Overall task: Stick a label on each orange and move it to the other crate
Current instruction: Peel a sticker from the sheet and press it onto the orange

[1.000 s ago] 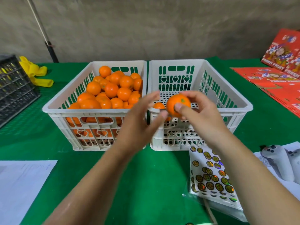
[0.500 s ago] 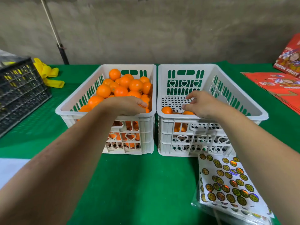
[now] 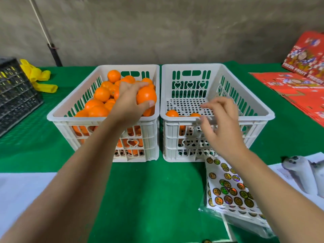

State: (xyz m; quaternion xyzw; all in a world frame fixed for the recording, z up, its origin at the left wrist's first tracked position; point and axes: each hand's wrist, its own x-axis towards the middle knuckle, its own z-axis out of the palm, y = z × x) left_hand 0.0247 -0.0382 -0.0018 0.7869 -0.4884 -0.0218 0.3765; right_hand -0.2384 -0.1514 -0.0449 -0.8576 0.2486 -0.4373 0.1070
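Left hand on an orange in the full crate; right hand empty at the other crate.

Left hand (image 3: pixel 130 100) curls fingers and thumb round one orange (image 3: pixel 146 95) at the right side of the left crate (image 3: pixel 84 118), which is piled with oranges. Right hand (image 3: pixel 222 125) holds nothing, fingers loosely bent, over the near rim of the right crate (image 3: pixel 261 113); two oranges (image 3: pixel 172 113) lie by that crate's near-left corner. Crates stand side by side mid-tabletop on green cloth (image 3: pixel 149 199). Label sheets (image 3: pixel 228 186) lie toward the near right edge, just in front of the right crate. Black crate (image 3: pixel 15 95) at left edge; red boxes (image 3: pixel 305 79) at far right.
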